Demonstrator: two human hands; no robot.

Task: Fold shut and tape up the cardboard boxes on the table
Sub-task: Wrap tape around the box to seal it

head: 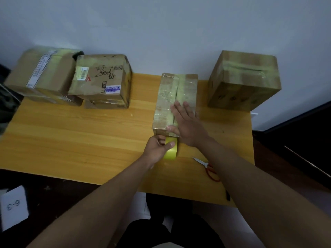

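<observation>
Four cardboard boxes were counted on the surface [89, 133]. The narrow box [176, 97] at one o'clock was pressed by the flat right hand [188, 126]; one tape roll [171, 148] was gripped by the left hand [157, 149] fingers.

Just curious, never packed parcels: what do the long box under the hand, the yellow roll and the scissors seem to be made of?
Long box: brown cardboard, glossy where clear tape appears to cover it. Yellow roll: likely plastic packing tape, smooth and slightly shiny. Scissors: pale metal blades, red handles, probably plastic.
</observation>
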